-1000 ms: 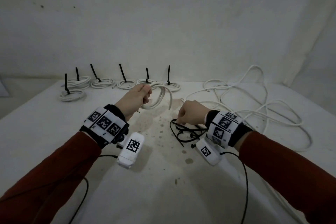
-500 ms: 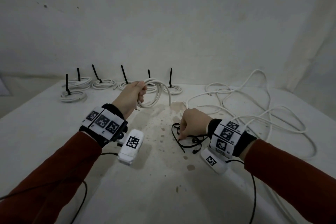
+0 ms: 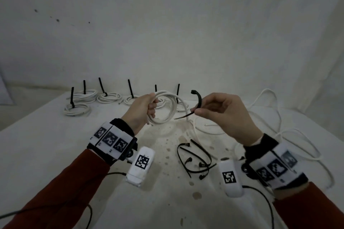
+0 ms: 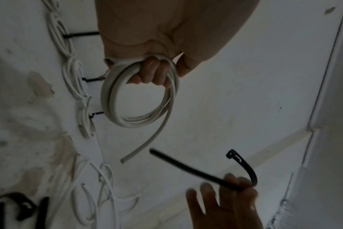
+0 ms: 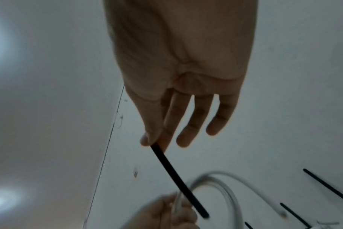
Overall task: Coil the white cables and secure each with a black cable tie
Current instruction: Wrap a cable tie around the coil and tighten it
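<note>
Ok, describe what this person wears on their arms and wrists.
Dark red long sleeves cover both arms. Each wrist has a black band with white square-code tags, plus a white camera pod bearing one such tag, trailing a thin black cable. Both hands are bare.

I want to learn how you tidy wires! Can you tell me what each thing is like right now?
left hand: grips the coil, held up.
white cable coil: looped, not tied, one end hangs free.
right hand: pinches a tie.
black cable tie: bent, unfastened, beside the coil.
tied coils: six, flat on the table, tie tails up.
loose cables: uncoiled, sprawled.
spare ties: lying unfastened.
</note>
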`<action>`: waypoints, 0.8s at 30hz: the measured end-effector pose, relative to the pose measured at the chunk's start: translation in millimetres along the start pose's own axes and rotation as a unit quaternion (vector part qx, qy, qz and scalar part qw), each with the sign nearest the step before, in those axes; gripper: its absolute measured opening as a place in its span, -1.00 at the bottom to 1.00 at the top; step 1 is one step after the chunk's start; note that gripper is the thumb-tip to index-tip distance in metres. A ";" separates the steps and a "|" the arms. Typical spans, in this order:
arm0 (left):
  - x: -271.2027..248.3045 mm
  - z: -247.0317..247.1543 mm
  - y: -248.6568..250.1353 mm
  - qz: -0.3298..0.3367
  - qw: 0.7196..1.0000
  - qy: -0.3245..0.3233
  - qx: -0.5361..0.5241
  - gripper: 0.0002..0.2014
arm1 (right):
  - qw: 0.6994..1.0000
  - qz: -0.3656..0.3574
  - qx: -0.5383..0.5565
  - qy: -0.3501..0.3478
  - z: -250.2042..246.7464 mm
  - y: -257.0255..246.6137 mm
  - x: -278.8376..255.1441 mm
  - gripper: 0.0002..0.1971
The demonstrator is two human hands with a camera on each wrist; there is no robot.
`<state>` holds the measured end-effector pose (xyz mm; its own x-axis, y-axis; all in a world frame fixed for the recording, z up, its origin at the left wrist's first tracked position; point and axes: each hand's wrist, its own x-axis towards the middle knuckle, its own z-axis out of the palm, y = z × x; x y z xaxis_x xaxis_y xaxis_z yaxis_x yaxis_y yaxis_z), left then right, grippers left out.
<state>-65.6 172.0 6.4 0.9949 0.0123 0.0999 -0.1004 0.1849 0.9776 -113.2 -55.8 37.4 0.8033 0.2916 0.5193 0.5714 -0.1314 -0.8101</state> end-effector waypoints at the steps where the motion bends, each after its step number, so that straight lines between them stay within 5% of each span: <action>1: -1.9 6.4 3.1 -0.004 1.000 -0.007 -0.016 -0.68 | 0.999 -0.028 -0.031 0.009 2.9 4.8 1.1 -0.84; 5: -11.4 30.5 13.4 -0.010 0.998 -0.036 -0.046 -0.68 | 0.976 -0.133 -0.158 0.075 10.4 27.0 10.3 -0.81; 11: -19.0 52.9 18.9 -0.039 0.994 -0.081 -0.068 -0.73 | 0.951 -0.201 -0.193 0.132 13.3 39.7 24.6 -0.94; 19: -17.9 53.0 7.1 0.077 0.991 -0.105 0.043 -0.66 | 0.987 -0.097 0.035 0.124 11.5 34.4 31.9 -0.70; 24: -16.9 52.4 5.5 0.103 0.990 -0.068 0.074 -0.70 | 0.997 -0.046 0.051 0.044 5.2 29.7 36.3 -0.58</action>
<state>-83.4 121.2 19.8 0.9440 -0.0991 0.3147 -0.3115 0.0462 0.9491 -68.0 -44.3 30.7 0.7620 0.2133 0.6115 0.6276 -0.0104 -0.7785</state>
